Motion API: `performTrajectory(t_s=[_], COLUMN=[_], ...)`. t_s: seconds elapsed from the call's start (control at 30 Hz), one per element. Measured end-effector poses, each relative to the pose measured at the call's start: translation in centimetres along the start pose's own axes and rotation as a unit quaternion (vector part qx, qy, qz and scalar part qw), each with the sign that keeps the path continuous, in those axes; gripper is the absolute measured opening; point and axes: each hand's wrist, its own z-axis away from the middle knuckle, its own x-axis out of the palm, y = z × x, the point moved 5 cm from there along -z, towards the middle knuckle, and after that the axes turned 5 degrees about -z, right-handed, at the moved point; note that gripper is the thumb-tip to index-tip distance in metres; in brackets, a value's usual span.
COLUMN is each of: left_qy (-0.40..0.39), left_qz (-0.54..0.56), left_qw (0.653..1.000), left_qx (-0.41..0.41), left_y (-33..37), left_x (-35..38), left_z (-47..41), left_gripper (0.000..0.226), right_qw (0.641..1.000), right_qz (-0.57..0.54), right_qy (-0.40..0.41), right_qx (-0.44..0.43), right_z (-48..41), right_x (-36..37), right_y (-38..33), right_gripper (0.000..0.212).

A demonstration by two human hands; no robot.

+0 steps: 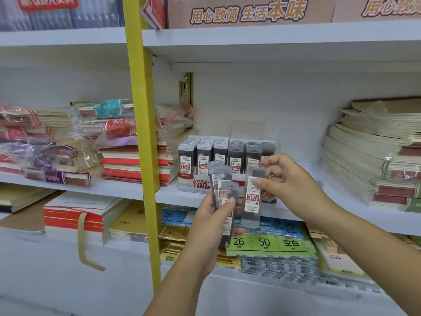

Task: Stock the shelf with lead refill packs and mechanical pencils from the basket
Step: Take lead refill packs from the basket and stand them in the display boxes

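My left hand (210,221) grips a fanned bunch of lead refill packs (222,185), dark with white and red labels, held upright below the shelf edge. My right hand (284,179) pinches a single lead refill pack (252,197) marked 0.7, turned upside down, just right of the bunch. Behind both hands a display box (196,182) stands on the white middle shelf (127,190), filled with rows of the same packs marked 0.5 and 0.7. No basket or mechanical pencils are in view.
A yellow upright post (142,124) divides the shelving left of the display box. Wrapped notebook stacks (127,153) sit to the left, and beige notebook piles (373,160) to the right. Loose-leaf paper packs (271,244) fill the lower shelf. A bare shelf gap lies between box and right piles.
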Motion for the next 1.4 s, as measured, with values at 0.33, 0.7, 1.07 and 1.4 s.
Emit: performTrajectory(t_s=[0.33,0.7,1.07,1.4], left_qy=[0.05,0.14,0.066,0.02], left_qz=[-0.039,0.012,0.004,-0.009], left_qw=[0.998,0.989,0.998,1.0], left_qx=[0.03,0.036,-0.002,0.022], left_y=[0.8,0.6,0.2,0.1], left_x=[-1.0,-1.9,-1.2,-1.0], left_z=[-0.1,-0.4,-1.9,-1.9], left_gripper=[0.018,0.017,0.024,0.024], right_qw=[0.992,0.993,0.912,0.909], right_qz=[0.062,-0.009,0.349,0.414], right_qy=[-0.104,-0.006,0.125,0.004], right_qx=[0.042,0.12,-0.175,-0.056], right_z=[2.7,4.4,-5.0,-8.9], right_x=[2.6,-1.1,-7.0,-5.1], right_y=[1.6,1.9,-8.0,-2.0], right_gripper=[0.038,0.017,0.024,0.013])
